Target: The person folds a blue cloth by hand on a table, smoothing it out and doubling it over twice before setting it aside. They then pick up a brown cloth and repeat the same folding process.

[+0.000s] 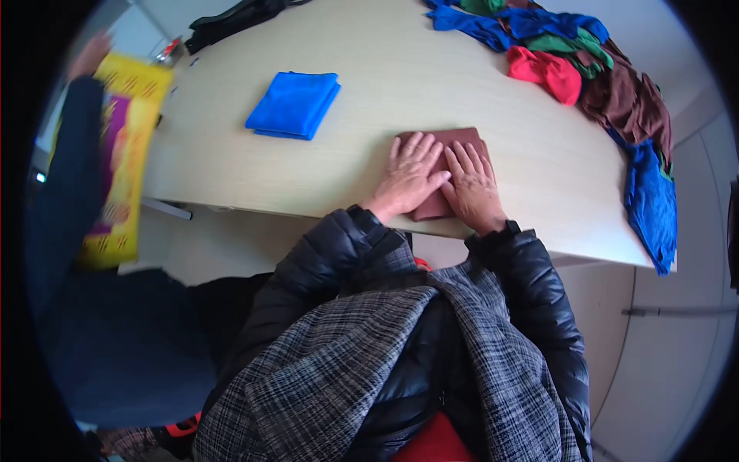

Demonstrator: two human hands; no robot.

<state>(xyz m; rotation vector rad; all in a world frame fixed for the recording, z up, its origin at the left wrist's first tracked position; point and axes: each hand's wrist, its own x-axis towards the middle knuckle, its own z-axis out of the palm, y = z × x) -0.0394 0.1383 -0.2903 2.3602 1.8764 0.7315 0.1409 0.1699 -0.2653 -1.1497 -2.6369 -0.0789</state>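
Observation:
A brown cloth [462, 136], folded into a rectangle, lies at the table's near edge. Both of my hands press flat on top of it and hide much of its surface. My left hand [409, 175] covers its left part with the fingers stretched out. Over the right part rests my right hand [472, 185], its fingers slightly spread and pointing away from me. The two thumbs come close together in the middle. Farther off to the left, apart from my hands, is a folded blue cloth [294, 105].
Crumpled cloths in blue, green, red and brown [627, 100] heap along the table's right side, one hanging over the edge. A black item [239, 21] lies at the far left of the table [362, 85]. Another person's arm [73, 146] and a yellow and purple package [127, 154] are at the left.

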